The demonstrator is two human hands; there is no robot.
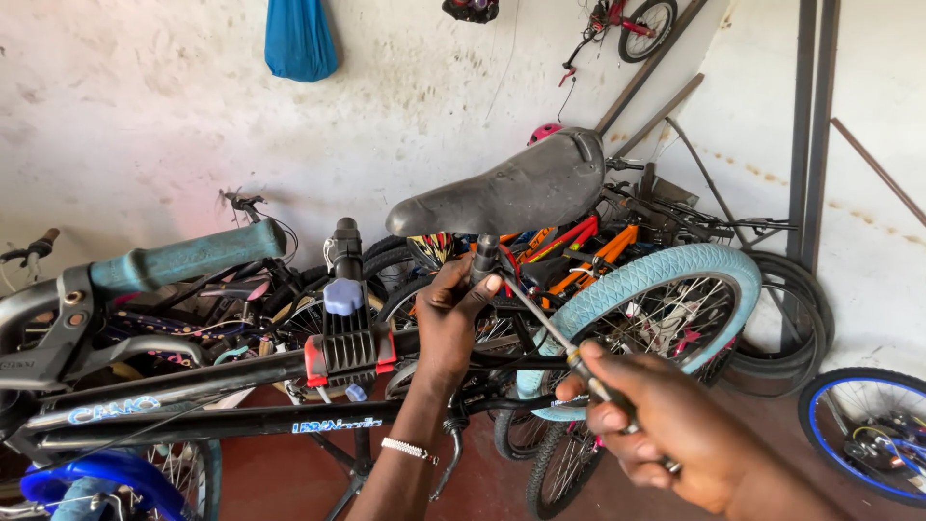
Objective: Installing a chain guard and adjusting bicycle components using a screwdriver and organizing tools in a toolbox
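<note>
Saddle (511,188) black, seated on post atop clamped black bike frame (222,400). Left hand (449,323) fingers wrapped around post below saddle. Right hand (666,429) fingers closed on tool (545,328), tip at seat clamp. Fastening underway, unfinished.

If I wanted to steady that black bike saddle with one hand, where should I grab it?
Probably the narrow nose of the black saddle, from the near side: it tapers slim enough to wrap fingers around. The left hand already holds the post beneath, and the right hand works a screwdriver there.
</note>
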